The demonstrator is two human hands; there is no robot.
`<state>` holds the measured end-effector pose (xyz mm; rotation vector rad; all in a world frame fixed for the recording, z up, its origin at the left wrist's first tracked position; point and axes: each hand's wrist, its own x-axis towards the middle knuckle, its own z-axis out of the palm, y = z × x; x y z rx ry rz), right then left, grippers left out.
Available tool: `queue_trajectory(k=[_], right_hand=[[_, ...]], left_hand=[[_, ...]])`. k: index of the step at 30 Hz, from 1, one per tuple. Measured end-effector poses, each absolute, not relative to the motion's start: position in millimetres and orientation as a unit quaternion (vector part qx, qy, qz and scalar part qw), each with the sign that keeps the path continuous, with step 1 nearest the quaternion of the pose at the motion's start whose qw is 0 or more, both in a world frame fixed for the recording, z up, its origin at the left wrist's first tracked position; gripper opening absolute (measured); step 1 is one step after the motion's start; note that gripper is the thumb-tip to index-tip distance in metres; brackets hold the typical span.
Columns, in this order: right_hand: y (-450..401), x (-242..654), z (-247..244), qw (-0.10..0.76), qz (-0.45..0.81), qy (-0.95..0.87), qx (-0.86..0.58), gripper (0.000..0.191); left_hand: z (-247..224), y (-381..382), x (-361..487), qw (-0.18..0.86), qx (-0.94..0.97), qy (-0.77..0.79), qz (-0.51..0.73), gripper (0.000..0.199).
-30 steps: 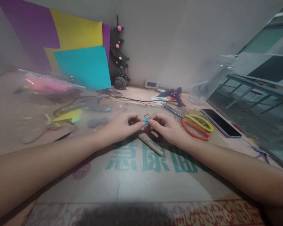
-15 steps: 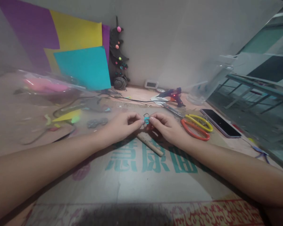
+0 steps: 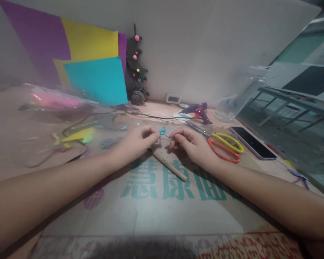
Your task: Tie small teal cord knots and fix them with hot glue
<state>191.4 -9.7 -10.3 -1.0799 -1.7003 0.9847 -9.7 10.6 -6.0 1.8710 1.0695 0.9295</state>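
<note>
A small turquoise looped piece [image 3: 162, 131] shows at the fingertips of my left hand [image 3: 140, 142], which is closed in a pinch on it. My right hand [image 3: 187, 144] is closed too, its thumb and forefinger together on a thin wire [image 3: 167, 138] that runs from the piece. A small gap lies between the two hands. Below them a tan stick [image 3: 169, 165] lies slanted on the printed cardboard [image 3: 151, 216], its upper end by my left hand.
Scissors [image 3: 224, 147] and a phone [image 3: 252, 142] lie right of my right hand. Behind are a glue gun [image 3: 197, 112], a cable, a small white display [image 3: 173, 98] and a dark tree ornament [image 3: 137, 68]. Coloured sheets [image 3: 97, 81] and a pink bag [image 3: 56, 100] stand left.
My hands have moved slightly apart. The turquoise piece has shifted left with my left hand, and the thin wire now shows between it and my right fingertips.
</note>
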Motion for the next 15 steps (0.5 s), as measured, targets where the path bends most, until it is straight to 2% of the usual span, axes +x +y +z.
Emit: queue_trajectory(k=[6,10,15], right_hand=[[-14.7,189.8,-5.9,0.437,0.386,-0.686,-0.435,0.004],[-13.6,191.3,-8.2,0.437,0.355,-0.717,-0.412,0.013],[-14.8,191.3,-10.2,0.446,0.407,-0.692,-0.395,0.012]], left_hand=[[-5.2,11.4,-10.1,0.387,0.729,0.425,0.373,0.025],[-5.6,12.1,-10.1,0.382,0.731,0.421,0.377,0.024],[-5.4,11.7,-10.3,0.386,0.731,0.421,0.373,0.024]])
